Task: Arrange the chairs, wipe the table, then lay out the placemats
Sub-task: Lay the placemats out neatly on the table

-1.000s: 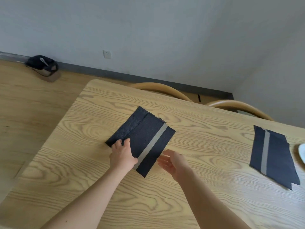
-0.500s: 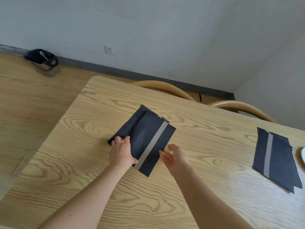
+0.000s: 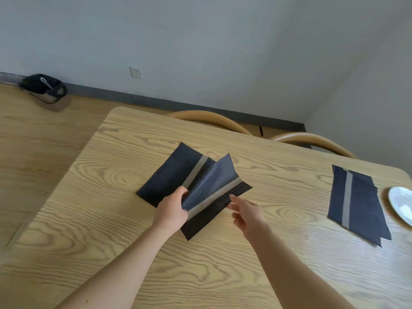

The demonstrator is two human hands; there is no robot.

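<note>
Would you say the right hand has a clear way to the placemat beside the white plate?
Probably yes: the right hand is open, only bare table lies between it and that placemat, and the plate sits beyond it. The left hand pinches the middle placemat.

We see only our two arms, and both are bare all the way from the lower edge of the view to the fingertips. The left forearm [image 3: 124, 264] carries one small dark mole [image 3: 86, 301] close to that edge; the right forearm [image 3: 289, 264] shows plain smooth skin. The wide lens draws both forearms broad at the bottom and slim at the wrists. The left hand [image 3: 172, 210] and right hand [image 3: 247, 214] are bare too, their nails too small for us to judge
</note>
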